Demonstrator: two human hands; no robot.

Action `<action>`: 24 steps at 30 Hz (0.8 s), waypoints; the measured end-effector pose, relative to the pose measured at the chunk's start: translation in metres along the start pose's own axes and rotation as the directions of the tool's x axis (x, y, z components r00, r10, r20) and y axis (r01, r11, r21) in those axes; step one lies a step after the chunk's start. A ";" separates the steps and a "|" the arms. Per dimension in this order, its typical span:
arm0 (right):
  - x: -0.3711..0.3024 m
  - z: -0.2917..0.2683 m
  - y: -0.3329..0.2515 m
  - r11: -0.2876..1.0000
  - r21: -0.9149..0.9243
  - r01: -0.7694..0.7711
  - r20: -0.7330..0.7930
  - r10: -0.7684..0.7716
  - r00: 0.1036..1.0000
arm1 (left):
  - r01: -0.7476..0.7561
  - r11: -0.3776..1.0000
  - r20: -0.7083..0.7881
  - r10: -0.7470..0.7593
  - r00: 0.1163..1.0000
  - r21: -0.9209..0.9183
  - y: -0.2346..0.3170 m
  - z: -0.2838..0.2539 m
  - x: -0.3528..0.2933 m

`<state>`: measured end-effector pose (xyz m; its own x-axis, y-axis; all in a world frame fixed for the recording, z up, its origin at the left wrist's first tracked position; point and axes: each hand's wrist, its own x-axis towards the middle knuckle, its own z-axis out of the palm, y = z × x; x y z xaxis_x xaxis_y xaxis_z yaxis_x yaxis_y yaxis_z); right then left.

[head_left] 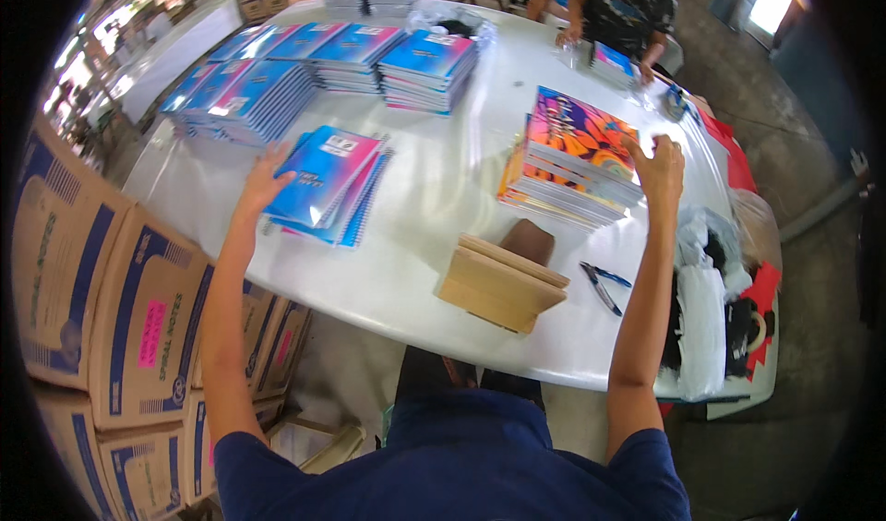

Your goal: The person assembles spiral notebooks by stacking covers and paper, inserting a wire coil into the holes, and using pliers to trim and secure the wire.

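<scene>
My left hand [267,181] rests along the left edge of a small, fanned stack of blue and pink spiral notebooks [325,181], its fingers stretched and apart. At the right edge of a taller stack of orange and purple patterned notebooks [583,143], my right hand [660,168] is raised with thumb and fingers apart and nothing visible between them. Whether its fingertips touch the stack I cannot tell. Between my arms, near the table's front edge, stands a folded tan cardboard piece [503,283] with a brown object [529,240] behind it. Pliers-like cutters [604,286] with dark handles lie beside my right forearm.
Several neat stacks of blue-pink notebooks [426,67] line the far left of the white table [420,166]. Cardboard cartons [148,309] crowd the left side. Plastic wrap [703,309] and red material hang at the right edge. Across the table, a person [626,13] handles a notebook stack.
</scene>
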<state>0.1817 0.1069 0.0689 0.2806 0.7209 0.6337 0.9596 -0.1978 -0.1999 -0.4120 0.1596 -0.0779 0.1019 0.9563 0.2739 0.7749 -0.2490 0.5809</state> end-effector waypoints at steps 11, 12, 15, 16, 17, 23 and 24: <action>0.023 0.037 0.085 0.906 0.308 -0.288 0.324 0.185 0.928 | -0.385 0.903 -0.261 0.332 0.907 -0.191 0.197 0.082 0.026; 0.025 0.040 0.083 0.947 0.221 -0.234 0.264 0.173 0.949 | -0.415 0.892 -0.261 0.364 0.894 -0.179 0.207 0.092 0.029; 0.029 0.047 0.102 0.864 0.363 -0.350 0.334 0.231 0.914 | -0.431 0.872 -0.158 0.404 0.901 -0.230 0.265 0.113 0.026; 0.029 0.048 0.108 0.834 0.404 -0.375 0.348 0.238 0.907 | -0.424 0.876 -0.121 0.407 0.906 -0.231 0.279 0.118 0.026; 0.028 0.045 0.102 0.876 0.332 -0.350 0.291 0.258 0.921 | -0.413 0.882 -0.082 0.405 0.910 -0.228 0.290 0.121 0.029; -0.021 -0.025 0.059 0.624 0.771 -0.125 0.071 0.111 0.991 | -0.215 0.725 -0.110 0.191 0.976 -0.654 0.337 0.120 0.028; -0.044 -0.044 0.049 0.500 0.861 -0.093 0.055 0.091 0.994 | -0.129 0.663 -0.055 0.131 0.990 -0.737 0.344 0.115 0.024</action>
<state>0.2175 0.0367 0.0642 0.3653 0.7350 0.5712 0.4379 0.4057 -0.8022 -0.0712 0.1141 0.0407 0.1679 0.9056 0.3894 0.0412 -0.4011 0.9151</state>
